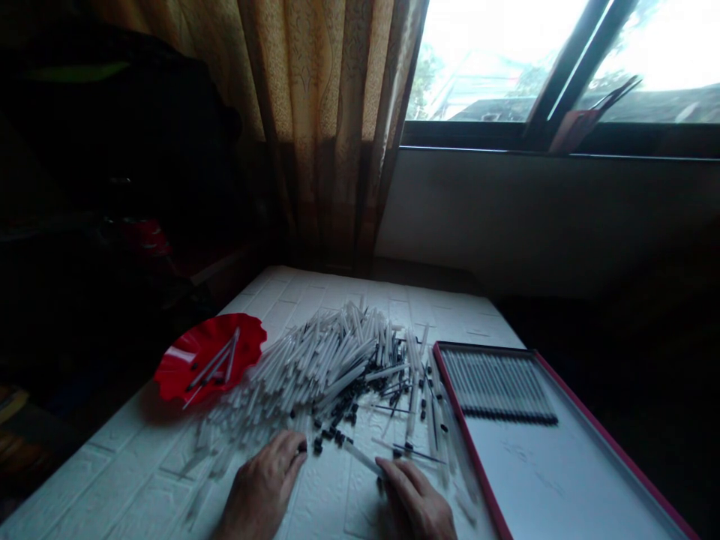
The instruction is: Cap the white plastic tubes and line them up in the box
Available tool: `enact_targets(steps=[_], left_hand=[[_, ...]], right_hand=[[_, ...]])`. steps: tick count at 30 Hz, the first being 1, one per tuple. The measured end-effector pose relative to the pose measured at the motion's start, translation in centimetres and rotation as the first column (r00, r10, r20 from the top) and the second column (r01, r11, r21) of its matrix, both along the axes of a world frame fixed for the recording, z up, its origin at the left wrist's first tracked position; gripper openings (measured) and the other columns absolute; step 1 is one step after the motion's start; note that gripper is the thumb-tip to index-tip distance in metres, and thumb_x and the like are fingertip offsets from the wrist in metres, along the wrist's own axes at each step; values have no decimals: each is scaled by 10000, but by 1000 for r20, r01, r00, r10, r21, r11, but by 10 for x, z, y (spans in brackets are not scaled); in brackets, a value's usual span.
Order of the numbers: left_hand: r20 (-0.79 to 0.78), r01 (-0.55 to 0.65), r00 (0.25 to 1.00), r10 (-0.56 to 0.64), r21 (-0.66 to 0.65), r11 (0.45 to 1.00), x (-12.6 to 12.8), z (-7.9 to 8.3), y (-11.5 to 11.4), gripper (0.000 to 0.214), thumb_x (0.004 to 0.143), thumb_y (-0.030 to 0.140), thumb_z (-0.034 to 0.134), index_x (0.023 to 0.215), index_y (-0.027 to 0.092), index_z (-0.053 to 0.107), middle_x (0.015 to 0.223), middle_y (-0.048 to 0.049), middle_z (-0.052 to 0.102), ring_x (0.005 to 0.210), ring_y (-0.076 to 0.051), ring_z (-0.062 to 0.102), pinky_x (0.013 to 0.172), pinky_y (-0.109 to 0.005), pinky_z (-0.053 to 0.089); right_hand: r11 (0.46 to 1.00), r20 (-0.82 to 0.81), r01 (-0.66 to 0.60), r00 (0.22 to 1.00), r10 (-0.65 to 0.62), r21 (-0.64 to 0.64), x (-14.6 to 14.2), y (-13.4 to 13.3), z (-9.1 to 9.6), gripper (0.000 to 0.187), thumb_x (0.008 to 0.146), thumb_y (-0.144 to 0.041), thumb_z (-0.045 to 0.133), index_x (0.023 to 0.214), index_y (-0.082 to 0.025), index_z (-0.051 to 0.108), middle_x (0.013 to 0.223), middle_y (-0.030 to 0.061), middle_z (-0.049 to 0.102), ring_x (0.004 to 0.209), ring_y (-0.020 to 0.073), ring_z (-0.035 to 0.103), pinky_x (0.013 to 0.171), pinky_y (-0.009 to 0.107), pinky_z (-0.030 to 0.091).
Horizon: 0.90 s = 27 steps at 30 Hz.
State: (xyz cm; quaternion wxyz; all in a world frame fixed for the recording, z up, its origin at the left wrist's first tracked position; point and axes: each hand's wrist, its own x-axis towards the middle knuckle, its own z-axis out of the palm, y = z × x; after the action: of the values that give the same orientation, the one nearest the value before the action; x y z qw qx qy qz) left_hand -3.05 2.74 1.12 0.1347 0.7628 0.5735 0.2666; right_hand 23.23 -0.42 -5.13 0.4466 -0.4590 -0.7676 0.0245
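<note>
- White brick-patterned table top (140, 465) below a brown patterned curtain (331, 135) and a bright window (495, 60)
- Fluted red plastic dish (180, 367) holding a few thin white black-tipped tubes (214, 360)
- Red-edged white tray (540, 465) holding a neat row of slim tubes (498, 386), black ends aligned
- Heap of loose white tubes (304, 367) and scattered small black caps (340, 412) between dish and tray
- Left hand (262, 487) half curled at the heap's near edge, any grip impossible to tell
- Right hand (413, 499) with fingertips (388, 466) at the end of a single white tube (363, 457), closed on it or not impossible to tell
</note>
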Motion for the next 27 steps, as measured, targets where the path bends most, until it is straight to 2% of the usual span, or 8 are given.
enact_targets(steps=[3,5,7,10,13,17,22,27], left_hand=[[253,-7,967,17,-39,999,8,7,-4,209,898,399,518,950,290,689,878,-21,761,736,-196,727,658,-247,571],[437,0,897,57,-129,992,17,10,-6,290,874,504,543,954,278,707,852,-29,763,619,-172,706,596,-238,570],[589,22,795,146,-269,963,25,10,-7,379,832,584,567,929,247,711,786,-30,753,497,-144,660,472,-223,540],[708,68,628,322,-461,885,35,6,-9,461,740,641,636,900,210,674,759,-38,743,470,-145,648,319,-179,425],[737,128,525,426,-563,817,39,2,-12,493,672,629,699,906,201,626,824,-63,748,531,-158,672,306,-157,384],[733,160,489,472,-608,778,41,2,-15,546,642,662,699,913,203,578,913,-84,745,579,-153,670,330,-155,388],[731,137,472,492,-613,778,42,2,-17,567,639,688,683,921,213,553,965,-95,743,580,-149,663,341,-159,384],[734,141,482,479,-604,784,43,-1,-18,546,635,675,694,902,222,549,970,-95,745,583,-159,669,337,-163,387]], right_hand=[[1000,10,-11,1000,11,4,-2,0,2,322,994,-210,356,1197,-205,607,866,92,696,770,167,713,632,194,561],[1000,12,-16,1000,16,0,-4,-1,3,322,996,-208,350,1190,-204,608,828,82,688,712,154,705,596,180,546],[1000,27,-23,999,23,-17,-6,-3,3,328,999,-207,336,1188,-204,605,792,70,682,655,139,692,564,165,530],[1000,62,3,998,-1,-30,-8,-7,1,346,1004,-221,306,1168,-203,610,759,66,677,591,132,677,515,155,513],[999,82,37,996,-36,-9,-9,-11,-1,354,1003,-233,290,1135,-198,618,721,62,669,534,134,661,472,159,503],[1000,136,13,991,-12,-5,-9,-13,4,349,995,-208,298,1140,-196,615,708,58,669,518,128,651,461,152,496],[999,197,0,980,9,-45,-8,-14,11,327,968,-177,349,1134,-211,628,696,36,659,504,120,636,473,150,500],[999,176,-4,984,12,-45,-9,-14,11,329,974,-184,347,1137,-217,631,696,34,648,512,125,636,482,159,500]])
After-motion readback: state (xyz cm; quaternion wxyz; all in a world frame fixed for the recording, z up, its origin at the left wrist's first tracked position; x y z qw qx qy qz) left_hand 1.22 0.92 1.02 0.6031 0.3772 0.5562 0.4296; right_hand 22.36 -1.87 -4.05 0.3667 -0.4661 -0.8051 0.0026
